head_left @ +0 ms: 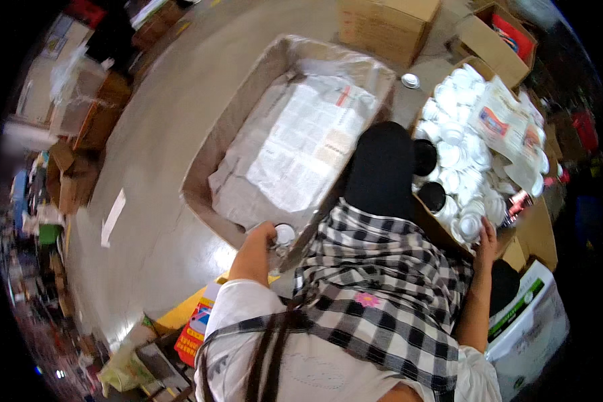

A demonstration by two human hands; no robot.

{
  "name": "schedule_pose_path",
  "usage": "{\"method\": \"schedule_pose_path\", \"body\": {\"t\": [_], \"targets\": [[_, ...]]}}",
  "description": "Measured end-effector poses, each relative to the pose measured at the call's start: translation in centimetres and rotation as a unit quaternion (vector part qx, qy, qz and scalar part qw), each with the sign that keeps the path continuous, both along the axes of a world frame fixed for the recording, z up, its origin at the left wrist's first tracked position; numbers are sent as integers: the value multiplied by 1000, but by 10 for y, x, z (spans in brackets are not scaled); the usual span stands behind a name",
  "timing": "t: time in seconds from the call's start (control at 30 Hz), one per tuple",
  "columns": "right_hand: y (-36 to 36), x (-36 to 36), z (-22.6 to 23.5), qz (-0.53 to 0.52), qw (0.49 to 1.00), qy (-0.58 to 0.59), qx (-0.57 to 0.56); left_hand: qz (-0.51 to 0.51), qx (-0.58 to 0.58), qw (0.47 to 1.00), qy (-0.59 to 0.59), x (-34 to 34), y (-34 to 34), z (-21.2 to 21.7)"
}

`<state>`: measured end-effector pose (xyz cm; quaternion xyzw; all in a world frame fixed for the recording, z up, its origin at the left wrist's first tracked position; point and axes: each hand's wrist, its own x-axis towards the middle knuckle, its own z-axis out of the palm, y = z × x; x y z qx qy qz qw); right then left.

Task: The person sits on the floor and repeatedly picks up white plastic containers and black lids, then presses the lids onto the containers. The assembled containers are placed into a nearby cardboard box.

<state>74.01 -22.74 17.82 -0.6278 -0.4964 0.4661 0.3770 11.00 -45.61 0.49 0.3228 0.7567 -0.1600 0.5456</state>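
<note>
The left hand [264, 236] grasps a small white round cup [285, 234] at the near corner of the big paper-lined cardboard box [231, 120]. The right hand [487, 236] rests, fingers spread, on white cups [469, 224] far right.

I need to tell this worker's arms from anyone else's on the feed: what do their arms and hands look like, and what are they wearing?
Both forearms are bare, with short white sleeves ending near the elbows. The left hand and right hand wear no gloves; whether there are rings or a watch cannot be told at this size. A black-and-white checked apron with a small pink flower patch covers the lap between the arms.
</note>
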Motion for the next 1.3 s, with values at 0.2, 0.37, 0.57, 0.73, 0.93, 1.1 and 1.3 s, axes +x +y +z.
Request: {"method": "schedule_pose_path", "body": {"t": [0.2, 0.37, 0.57, 0.73, 0.93, 1.1, 1.3], "targets": [[-11, -34, 52, -11, 999, 22, -31, 6, 264, 939, 222, 11, 68, 53], [-46, -43, 71, 59, 993, 28, -97, 94, 775, 620, 75, 143, 215, 256], [-84, -58, 95, 268, 922, 191, -205, -294, 634, 693, -177, 325, 297, 275], [-112, -65, 109, 294, 953, -72, -31, -581, 384, 705, 133, 387, 321, 192], [-115, -53, 113, 188, 981, 41, -27, -531, 508, 673, 87, 376, 315, 221], [-85, -53, 97, -73, 910, 407, -36, -232, 609, 744, -151, 358, 286, 280], [-62, -68, 125, -6, 763, 643, -66, 420, 190, 651, -603, 344, 226, 301]]}}
